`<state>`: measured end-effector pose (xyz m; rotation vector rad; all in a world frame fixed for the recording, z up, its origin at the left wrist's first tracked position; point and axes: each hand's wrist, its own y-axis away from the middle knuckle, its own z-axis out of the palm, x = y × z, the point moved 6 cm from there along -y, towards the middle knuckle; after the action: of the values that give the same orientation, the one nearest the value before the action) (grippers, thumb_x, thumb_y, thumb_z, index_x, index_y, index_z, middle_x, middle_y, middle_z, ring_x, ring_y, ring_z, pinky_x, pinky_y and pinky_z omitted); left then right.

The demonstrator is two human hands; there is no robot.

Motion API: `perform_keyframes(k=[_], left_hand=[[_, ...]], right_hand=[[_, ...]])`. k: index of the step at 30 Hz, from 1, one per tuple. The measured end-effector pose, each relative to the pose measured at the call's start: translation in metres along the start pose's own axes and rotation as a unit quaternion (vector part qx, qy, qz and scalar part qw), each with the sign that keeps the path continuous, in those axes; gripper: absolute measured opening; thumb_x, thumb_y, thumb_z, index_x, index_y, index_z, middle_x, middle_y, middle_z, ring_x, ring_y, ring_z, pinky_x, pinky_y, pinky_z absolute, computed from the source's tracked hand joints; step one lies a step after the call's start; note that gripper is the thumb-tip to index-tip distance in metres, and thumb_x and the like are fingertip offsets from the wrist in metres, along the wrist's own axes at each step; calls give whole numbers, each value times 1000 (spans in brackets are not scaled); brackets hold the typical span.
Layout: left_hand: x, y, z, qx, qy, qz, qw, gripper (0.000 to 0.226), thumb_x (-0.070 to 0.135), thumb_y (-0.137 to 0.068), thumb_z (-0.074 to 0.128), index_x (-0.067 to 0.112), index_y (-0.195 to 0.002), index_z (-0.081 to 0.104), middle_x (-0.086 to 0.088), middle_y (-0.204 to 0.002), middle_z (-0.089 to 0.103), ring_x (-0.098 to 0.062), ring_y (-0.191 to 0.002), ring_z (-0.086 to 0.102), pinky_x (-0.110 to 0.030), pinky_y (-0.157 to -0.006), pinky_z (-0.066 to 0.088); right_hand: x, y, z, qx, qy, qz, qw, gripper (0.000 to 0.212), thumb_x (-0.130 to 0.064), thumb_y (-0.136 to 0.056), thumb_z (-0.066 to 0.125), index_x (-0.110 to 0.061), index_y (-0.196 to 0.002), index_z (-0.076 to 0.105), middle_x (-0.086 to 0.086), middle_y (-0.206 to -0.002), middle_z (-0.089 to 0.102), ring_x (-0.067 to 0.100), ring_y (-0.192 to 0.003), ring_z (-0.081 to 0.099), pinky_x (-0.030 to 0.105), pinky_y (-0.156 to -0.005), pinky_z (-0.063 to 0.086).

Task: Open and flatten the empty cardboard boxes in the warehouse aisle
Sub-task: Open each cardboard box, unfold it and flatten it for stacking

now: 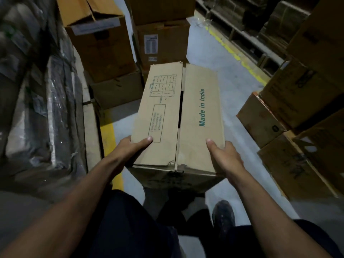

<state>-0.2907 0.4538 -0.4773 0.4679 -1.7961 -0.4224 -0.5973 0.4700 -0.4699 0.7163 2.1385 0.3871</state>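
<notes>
Dark trousers (130, 229) and one scuffed shoe (223, 215) fill the bottom of the view, planted on the grey floor (232, 86). Up from there come two bare forearms, reaching forward to a cardboard box (178, 116) held out in front of the person at about waist level, above the floor. Left hand (133, 146) grips the near left corner: thumb laid flat across the top flap, the other fingers wrapped down the side and out of sight. Right hand (226, 155) does the same on the near right corner, thumb on top, fingers curled round the edge. Top flaps are folded shut, with a dark slit running down the middle seam; the right flap reads "Made in India" in green, the left carries a printed diagram and a text panel.

Yellow floor line (109, 135) runs along the left, beside plastic-wrapped goods (46, 101). On the right, stacked brown boxes (297, 108) crowd the aisle. Just past the held box, more cartons are piled up (162, 43), one at the left with its flap raised (93, 10). Far right, another yellow line (238, 58) edges a row of shelving (242, 30).
</notes>
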Motion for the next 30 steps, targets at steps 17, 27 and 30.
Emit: perform_keyframes(k=[17,27,30], left_hand=[[-7,-45,68,-11,63,-7,998,59,40,-81,79,8,-128,64,-4,-114,71,-19,-97,69,-28,-83,56],[-55,-62,78,29,77,-137,987,49,33,-86,76,3,-123,64,-7,-96,70,-21,-82,67,-29,-63,52],[-41,-59,67,59,21,-120,991,64,59,-71,78,12,-112,66,-9,-104,72,-29,-92,68,-42,-84,57]], right_hand=[[7,-46,-37,125,67,6,990,68,-70,-89,48,-18,-133,47,14,-126,57,37,-117,52,45,-94,40],[20,-50,0,131,111,-17,985,68,-69,-89,48,-20,-135,46,13,-124,63,38,-113,57,44,-93,41],[13,-52,-10,138,83,-28,987,64,-69,-90,49,-20,-131,52,12,-122,63,37,-112,57,43,-92,42]])
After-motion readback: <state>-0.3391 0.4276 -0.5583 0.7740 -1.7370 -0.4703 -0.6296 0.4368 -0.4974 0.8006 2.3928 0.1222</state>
